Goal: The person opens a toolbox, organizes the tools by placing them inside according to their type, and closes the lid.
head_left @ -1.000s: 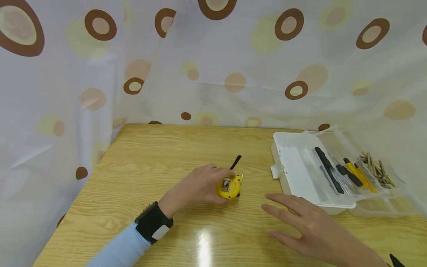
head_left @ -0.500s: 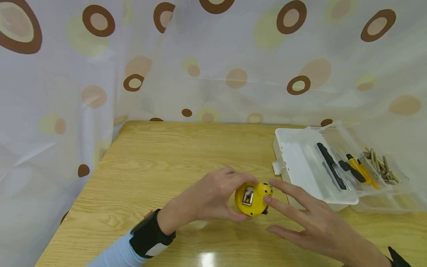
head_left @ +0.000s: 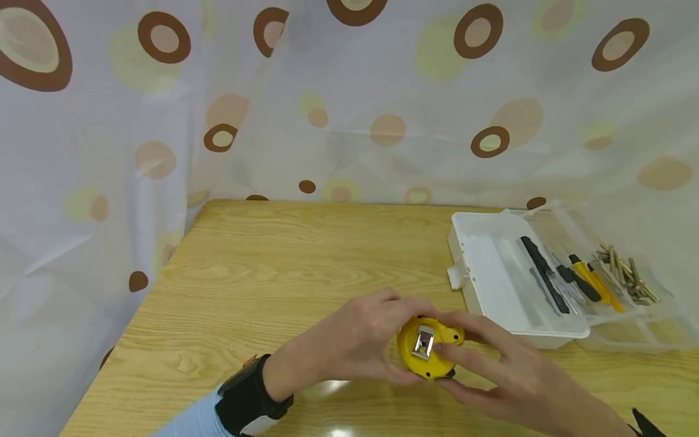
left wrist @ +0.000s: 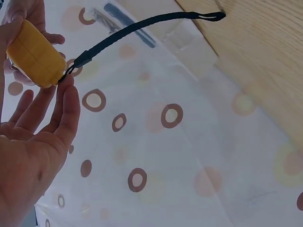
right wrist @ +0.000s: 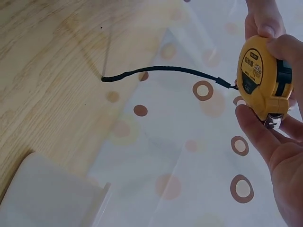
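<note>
A yellow tape measure (head_left: 411, 352) is held between both hands, its metal belt clip (head_left: 423, 342) facing up. My left hand (head_left: 355, 340) grips its left side, thumb and fingers on opposite edges. From the right, my right hand (head_left: 524, 376) pinches the case, with one finger lying over its face near the clip. In the right wrist view, the labelled side of the tape measure (right wrist: 255, 80) shows, and the silver end hook (right wrist: 273, 121) sits at the case mouth. A black wrist strap (right wrist: 165, 69) hangs from it; the head view hides this strap.
To the right stands a white toolbox (head_left: 494, 273) with its clear lid (head_left: 633, 334) folded open. Screwdrivers with black and yellow handles (head_left: 592, 282) and several metal pieces (head_left: 628, 273) lie in the lid. A dotted curtain (head_left: 349, 158) hangs behind the wooden table (head_left: 284, 255).
My left hand has brought the tape measure rightward and closer to me, turning it somewhat. My right hand, apart from it one second ago, now has its fingers on the case.
</note>
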Available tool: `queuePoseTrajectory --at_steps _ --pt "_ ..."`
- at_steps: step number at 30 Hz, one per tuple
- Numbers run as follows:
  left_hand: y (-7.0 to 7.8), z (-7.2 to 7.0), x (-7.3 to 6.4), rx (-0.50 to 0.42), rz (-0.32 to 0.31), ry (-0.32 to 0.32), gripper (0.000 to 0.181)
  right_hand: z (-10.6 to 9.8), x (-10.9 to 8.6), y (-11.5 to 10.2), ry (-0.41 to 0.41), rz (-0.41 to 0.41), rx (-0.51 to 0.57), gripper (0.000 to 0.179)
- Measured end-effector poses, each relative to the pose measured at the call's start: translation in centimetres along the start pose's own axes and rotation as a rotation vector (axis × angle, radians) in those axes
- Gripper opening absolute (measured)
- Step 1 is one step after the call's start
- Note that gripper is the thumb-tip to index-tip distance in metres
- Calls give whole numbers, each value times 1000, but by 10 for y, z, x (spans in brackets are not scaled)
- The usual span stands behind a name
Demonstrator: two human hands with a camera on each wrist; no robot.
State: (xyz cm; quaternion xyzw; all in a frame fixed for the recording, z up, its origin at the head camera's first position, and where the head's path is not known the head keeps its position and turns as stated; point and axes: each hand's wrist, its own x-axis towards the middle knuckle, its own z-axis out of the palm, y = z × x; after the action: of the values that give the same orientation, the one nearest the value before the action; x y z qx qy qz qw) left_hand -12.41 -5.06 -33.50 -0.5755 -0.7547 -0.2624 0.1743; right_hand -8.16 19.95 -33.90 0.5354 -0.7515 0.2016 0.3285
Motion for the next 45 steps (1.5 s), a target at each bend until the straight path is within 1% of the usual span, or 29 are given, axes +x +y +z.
queuePoseTrajectory --at_steps 4,7,11,13,16,21,27,32,34,37,39,41,43,45 --pt "2 -1 3 40 13 4 69 1 1 0 -5 21 3 32" --pt "2 -1 4 50 16 6 71 0 1 -2 -25 50 6 32" --pt "2 1 3 14 4 5 75 -1 3 -7 -50 93 -6 38" --pt "3 2 3 2 -5 11 76 0 4 -9 -56 100 -39 43" --pt "3 6 1 -6 -23 20 79 0 6 -12 -88 117 -83 48" --pt "4 12 -2 -26 -36 31 81 -1 6 -14 -179 149 -89 47" --pt "6 17 -3 -48 -35 26 83 3 4 -15 -241 166 -94 50" --pt "7 21 -5 -83 -60 8 84 2 3 -16 -299 227 -105 49" --pt "7 23 -6 -103 -69 4 83 2 3 -16 -303 244 -109 49" --pt "7 23 -7 -121 -83 0 81 2 1 -14 -279 249 -100 50" --pt "7 23 -9 -131 -105 4 78 3 -2 -11 -248 247 -89 50" --pt "8 22 -12 -115 -142 7 74 2 -4 -8 -232 254 -94 51" --pt "7 20 -17 -70 -205 -2 73 2 -6 -5 -214 260 -101 50" --pt "5 17 -23 1 -286 -30 75 0 -8 -1 -195 270 -126 51"
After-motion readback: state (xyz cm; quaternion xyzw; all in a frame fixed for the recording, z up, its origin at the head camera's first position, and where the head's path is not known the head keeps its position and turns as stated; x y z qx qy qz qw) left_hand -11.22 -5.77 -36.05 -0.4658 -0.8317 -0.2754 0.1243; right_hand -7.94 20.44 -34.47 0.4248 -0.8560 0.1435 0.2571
